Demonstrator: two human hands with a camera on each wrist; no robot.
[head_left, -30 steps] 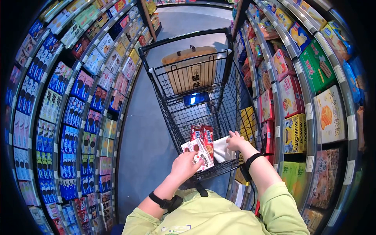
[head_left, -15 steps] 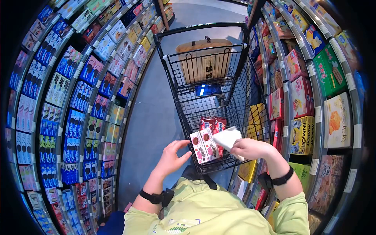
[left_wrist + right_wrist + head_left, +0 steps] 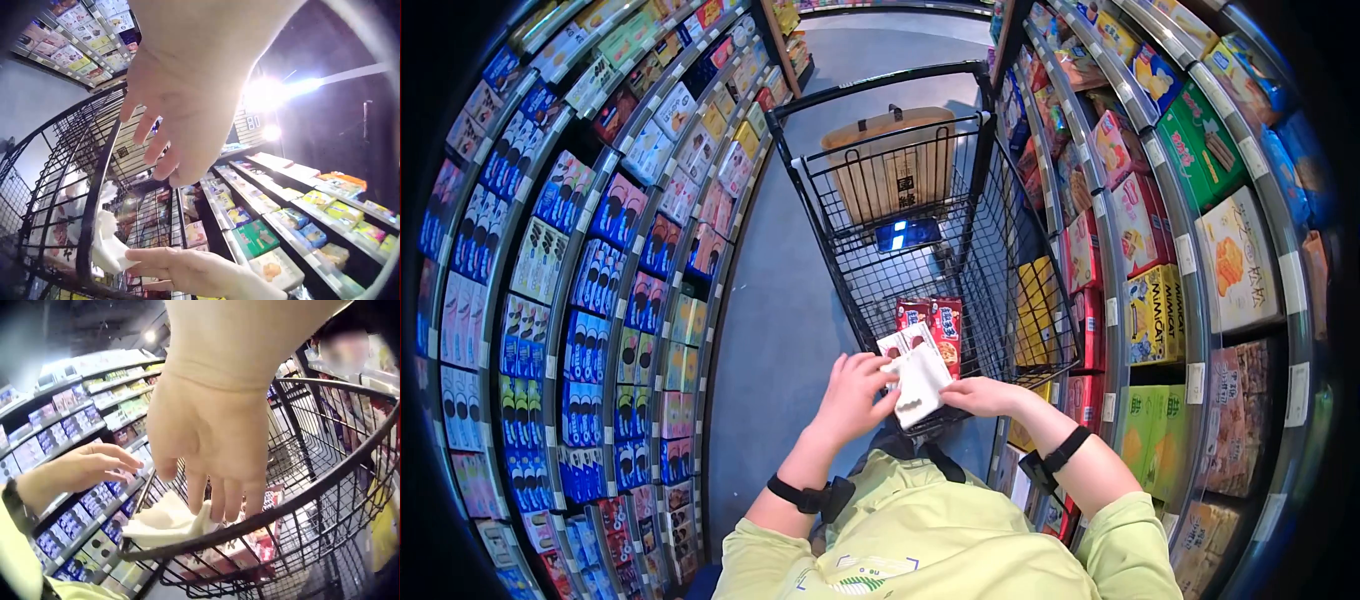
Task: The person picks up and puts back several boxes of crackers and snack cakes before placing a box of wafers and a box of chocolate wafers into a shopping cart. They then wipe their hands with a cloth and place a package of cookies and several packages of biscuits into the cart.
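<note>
A folded white cloth-like item [image 3: 921, 384] lies over the white-and-pink boxes [image 3: 907, 343] at the near end of the cart. My right hand [image 3: 985, 397] pinches its right edge; in the right wrist view the fingers of this hand [image 3: 209, 437] reach down to the white item [image 3: 167, 520]. My left hand [image 3: 853, 397] is at the item's left side, fingers loosely bent; in the right wrist view that left hand [image 3: 87, 467] holds nothing. Red packs [image 3: 946, 335] lie just beyond the boxes.
The black wire cart [image 3: 1010, 250] stands in an aisle, a beige bag [image 3: 890, 165] at its far end and a phone-like dark device [image 3: 907, 236] below it. Shelves of blue packages [image 3: 585, 345] line the left; boxes such as a yellow one [image 3: 1155, 315] line the right.
The white item has moved left and toward the body with my right hand, now covering part of the boxes. My left hand let go of the boxes, moved away, then came back beside them.
</note>
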